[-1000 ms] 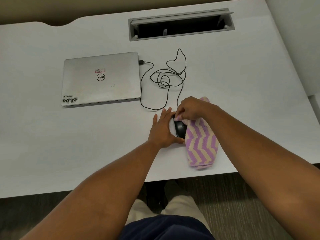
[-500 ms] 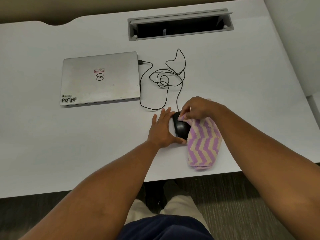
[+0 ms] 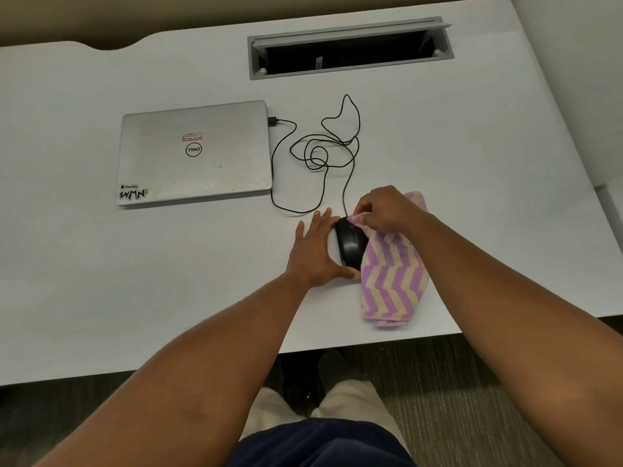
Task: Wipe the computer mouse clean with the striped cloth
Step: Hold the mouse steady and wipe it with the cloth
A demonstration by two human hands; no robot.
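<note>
While your forearms reach in over the near edge of the white desk [image 3: 101, 281], your left hand [image 3: 317, 251] lies flat and spread against the left side of the black computer mouse [image 3: 349, 244], thumb curled round its near end, bracing it. Your right hand [image 3: 387, 210] is pinched shut on a corner of the striped cloth [image 3: 391, 281], holding that corner over the mouse's far right shoulder; the rest of the cloth trails toward you beside the mouse, touching its right flank. You look to be mid-wipe, with most of the mouse's top bare. The next stroke probably calls for drawing the cloth across the top while the left hand keeps the mouse from sliding.

Beyond the mouse, its cable [image 3: 323, 156] loops loosely toward a closed silver laptop [image 3: 195, 153], plugged into the right edge; a hard tug could drag it. Farther back sits an open cable tray [image 3: 350, 50], well clear.
</note>
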